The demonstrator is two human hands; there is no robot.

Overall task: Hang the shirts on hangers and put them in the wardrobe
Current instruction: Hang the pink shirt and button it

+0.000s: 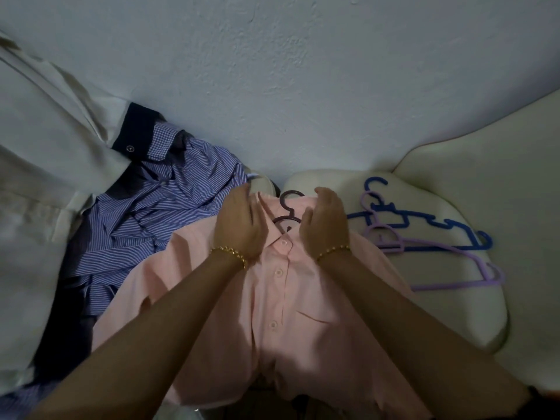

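Note:
A pink button-up shirt lies face up on a cream sofa seat, buttoned at the collar. A dark mauve hanger sits inside it, with its hook sticking out above the collar. My left hand lies flat on the left side of the collar, fingers straight. My right hand rests on the right side of the collar with loosely bent fingers and holds nothing that I can see. A blue striped shirt lies crumpled to the left.
A blue hanger and a lilac hanger lie on the cream cushion to the right. A cream garment is piled at the far left. A pale wall rises behind the sofa.

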